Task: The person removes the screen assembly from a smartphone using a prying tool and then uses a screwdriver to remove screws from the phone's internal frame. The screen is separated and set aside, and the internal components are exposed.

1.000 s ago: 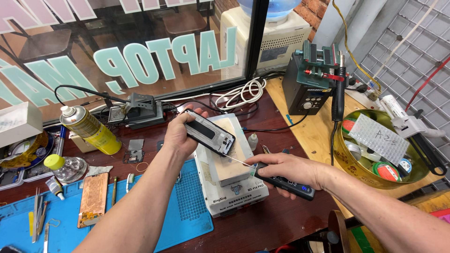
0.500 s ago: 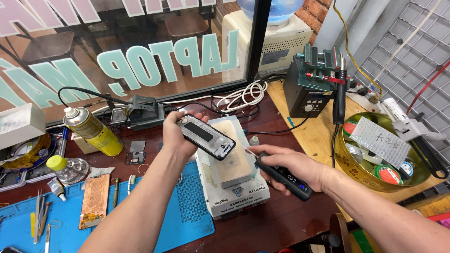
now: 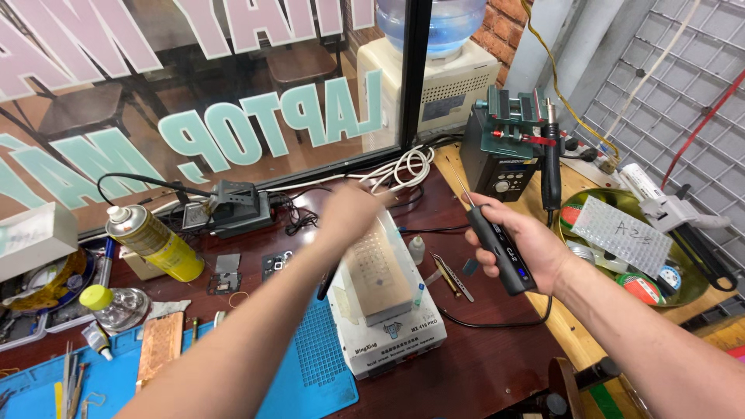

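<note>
My left hand (image 3: 353,211) is blurred with motion above the far end of a white heating-plate machine (image 3: 388,330). A dark phone (image 3: 327,282) shows only as a thin edge under that wrist, and the hand seems closed on it. My right hand (image 3: 535,252) is to the right of the machine, gripping a dark pen-shaped electric screwdriver (image 3: 497,247). The screwdriver's thin bit points up and away. The machine's tan plate (image 3: 380,275) has nothing on it.
A blue grid mat (image 3: 310,365) lies at the front left, with a yellow spray can (image 3: 155,244) and a soldering stand (image 3: 233,206) behind it. Tweezers (image 3: 452,276) and a small bottle (image 3: 417,250) lie beside the machine. A hot-air station (image 3: 504,151) and a green bowl (image 3: 683,291) are on the right.
My left hand has turned over and swung forward, so the phone is no longer face up. My right hand has lifted the screwdriver away, tip now pointing upward.
</note>
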